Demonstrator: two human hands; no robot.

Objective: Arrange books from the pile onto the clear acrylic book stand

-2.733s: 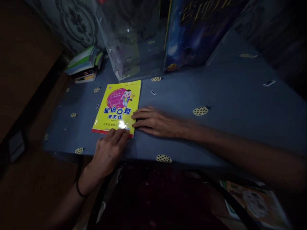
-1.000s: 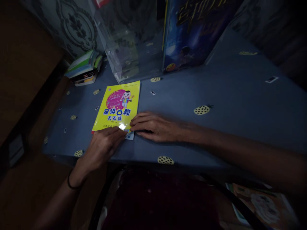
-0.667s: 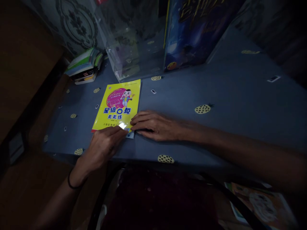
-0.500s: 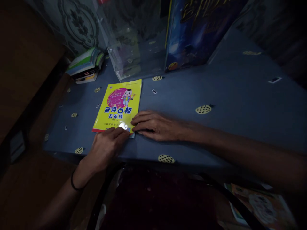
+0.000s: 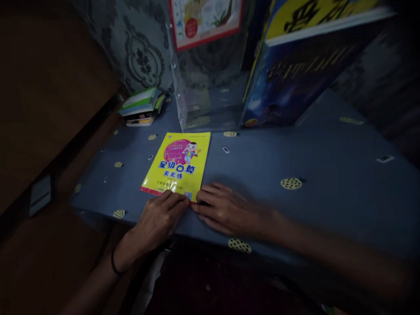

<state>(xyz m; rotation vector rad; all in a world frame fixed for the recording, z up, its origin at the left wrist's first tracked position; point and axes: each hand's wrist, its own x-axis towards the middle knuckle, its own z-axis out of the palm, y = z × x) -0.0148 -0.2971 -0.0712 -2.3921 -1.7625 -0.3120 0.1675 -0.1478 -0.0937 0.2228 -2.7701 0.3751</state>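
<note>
nearest the body, the left hand (image 5: 162, 218), with a dark band (image 5: 114, 262) circling its wrist, is curling its fingers over the bottom edge of a yellow booklet (image 5: 179, 164); the right hand (image 5: 226, 210) is touching the lower right corner with bunched fingertips. the thumbs are mostly hiding, so i cannot tell how wide either grip is or whether it is pinching paper. the table's near edge is passing just below the left hand, and the blue cloth (image 5: 262, 157) is spreading wide to the right, past the right forearm. the booklet is lying cover up, its long axis running away from the person and leaning slightly right, its red strip facing them. just beyond its top edge, a clear holder (image 5: 216, 107) is standing, a red-bordered picture (image 5: 210, 17) showing high against it. a tall blue book (image 5: 288, 83) is standing to the right; whether inside the holder, i cannot tell. a small book stack (image 5: 141, 107) is sitting at the far left, beside the patterned wall (image 5: 144, 61).
</note>
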